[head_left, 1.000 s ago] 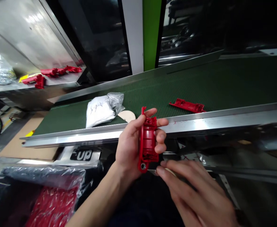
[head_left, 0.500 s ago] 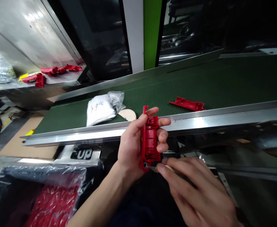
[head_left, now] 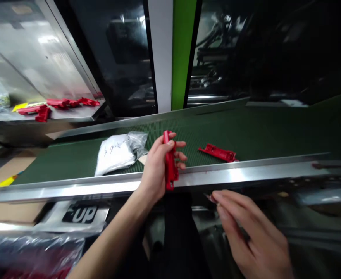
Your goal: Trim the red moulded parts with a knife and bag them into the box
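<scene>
**A slip is the main hazard**

The right hand (head_left: 253, 228) pinches a small pointed tool (head_left: 210, 198), too blurred to identify; a careless stroke could scratch plastic or nick the left hand (head_left: 155, 168). That hand grips a red plastic housing (head_left: 170, 166) with its fingers partly spread, so sideways pressure could twist it free. The housing stands nearly upright against the palm, thumb across its upper part, lower end apart from the tool. Beyond, a second red housing (head_left: 217, 152) lies on the green conveyor belt (head_left: 260, 131).

A green ribbed belt (head_left: 263, 135) carries a white bag (head_left: 115, 153), pale piece (head_left: 143, 159) and red part (head_left: 218, 153).
</scene>
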A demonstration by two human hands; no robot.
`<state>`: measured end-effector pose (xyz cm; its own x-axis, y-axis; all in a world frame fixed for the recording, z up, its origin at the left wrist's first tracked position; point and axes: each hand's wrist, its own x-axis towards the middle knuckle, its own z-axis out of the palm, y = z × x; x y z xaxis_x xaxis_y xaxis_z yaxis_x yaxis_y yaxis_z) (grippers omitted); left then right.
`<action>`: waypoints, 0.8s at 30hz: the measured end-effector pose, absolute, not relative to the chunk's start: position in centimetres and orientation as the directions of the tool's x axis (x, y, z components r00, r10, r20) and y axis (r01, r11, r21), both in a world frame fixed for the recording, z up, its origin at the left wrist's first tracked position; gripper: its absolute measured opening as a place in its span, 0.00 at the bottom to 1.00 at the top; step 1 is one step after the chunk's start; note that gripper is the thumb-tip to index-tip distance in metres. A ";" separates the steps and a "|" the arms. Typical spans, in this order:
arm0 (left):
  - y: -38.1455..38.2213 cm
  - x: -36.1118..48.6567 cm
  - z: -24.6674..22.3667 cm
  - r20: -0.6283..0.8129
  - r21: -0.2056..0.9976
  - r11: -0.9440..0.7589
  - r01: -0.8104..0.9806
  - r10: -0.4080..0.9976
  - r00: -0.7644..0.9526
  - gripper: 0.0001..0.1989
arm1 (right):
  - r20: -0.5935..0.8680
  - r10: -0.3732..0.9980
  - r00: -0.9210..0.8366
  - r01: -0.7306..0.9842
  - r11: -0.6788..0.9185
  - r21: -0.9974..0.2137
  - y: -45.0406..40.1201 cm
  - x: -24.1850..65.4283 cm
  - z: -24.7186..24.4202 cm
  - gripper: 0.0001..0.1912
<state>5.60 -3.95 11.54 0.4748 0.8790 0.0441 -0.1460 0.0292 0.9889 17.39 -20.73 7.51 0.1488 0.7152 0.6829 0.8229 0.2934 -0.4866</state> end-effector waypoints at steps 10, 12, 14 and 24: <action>4.7 8.6 6.3 0.239 0.708 -0.567 0.421 0.753 0.613 0.29 | 0.446 0.850 0.281 0.955 -0.293 -0.043 -13.5 28.0 9.2 0.13; 4.3 8.0 5.8 0.206 0.656 -0.587 0.474 0.744 0.636 0.28 | 0.344 0.915 0.213 0.974 -0.226 -0.004 -12.3 28.7 9.3 0.12; 3.8 7.2 5.9 0.201 0.625 -0.606 0.493 0.734 0.649 0.24 | 0.285 0.948 0.144 0.989 -0.151 0.002 -11.2 29.1 9.3 0.10; -3.5 0.5 9.0 0.366 0.751 -0.552 0.362 0.805 0.468 0.13 | 0.503 0.864 0.012 0.992 0.053 -0.115 -11.7 25.6 10.9 0.11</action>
<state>0.49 -3.54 9.05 0.4675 0.8047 0.3658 0.3624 -0.5519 0.7510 25.63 -11.70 10.94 0.0119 0.8645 0.5025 0.9920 0.0530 -0.1147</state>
